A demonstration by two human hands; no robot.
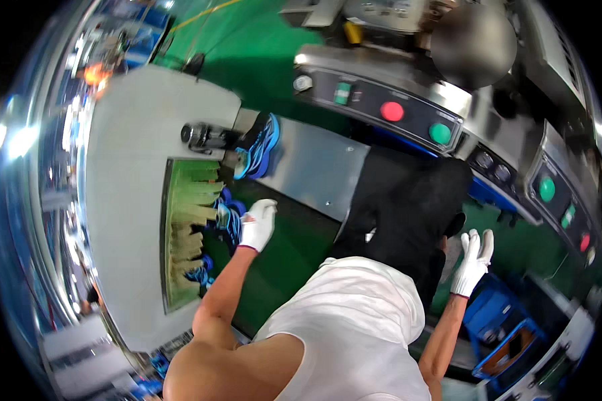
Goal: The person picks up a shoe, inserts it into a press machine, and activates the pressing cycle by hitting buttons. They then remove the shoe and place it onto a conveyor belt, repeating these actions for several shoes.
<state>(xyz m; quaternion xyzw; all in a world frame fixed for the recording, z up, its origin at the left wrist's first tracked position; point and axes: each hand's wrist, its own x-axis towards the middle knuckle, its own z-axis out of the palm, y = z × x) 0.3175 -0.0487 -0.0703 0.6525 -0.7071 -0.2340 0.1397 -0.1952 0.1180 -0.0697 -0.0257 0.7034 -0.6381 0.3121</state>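
Note:
My left hand, in a white knit glove, hovers beside the blue-and-black shoes at the strip-curtain opening. Its fingers point forward, fairly close together, with nothing visible in them. One blue-and-black shoe sits farther forward on the metal conveyor plate, and another shoe shows nearer me by the strips. Out to the right, my gloved right hand is raised with fingers apart and holds nothing.
A large pale machine housing with a greenish strip curtain stands to the left. Ahead and to the right, control panels carry red and green buttons. A blue crate lies at lower right. The floor is green.

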